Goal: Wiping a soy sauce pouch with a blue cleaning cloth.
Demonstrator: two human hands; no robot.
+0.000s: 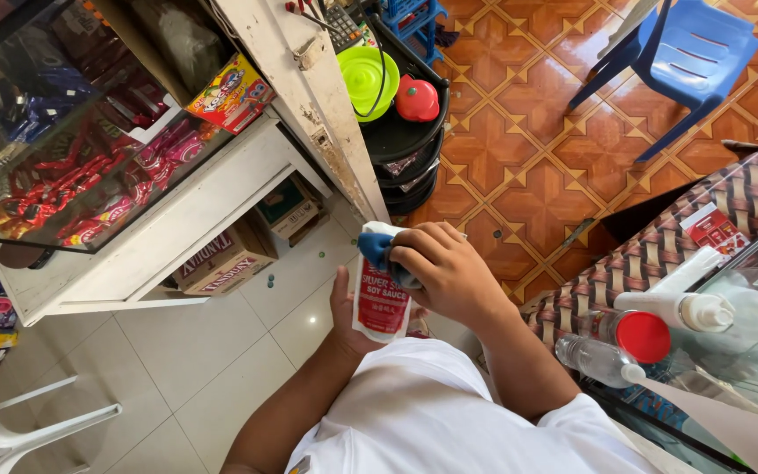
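The left hand grips a white-and-red plastic sauce pouch from below; at its twelve o'clock the right hand presses a bunched blue cloth against the pouch top

White short-sleeved shirt, bare forearms, bare hands

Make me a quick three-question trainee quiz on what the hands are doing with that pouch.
1. True or false: the left hand holds the pouch from below.
2. What does the right hand press on the pouch's top? A) blue cloth B) sponge C) brush
3. What colour is the chair on the patterned floor?

Key: 1 true; 2 A; 3 blue.
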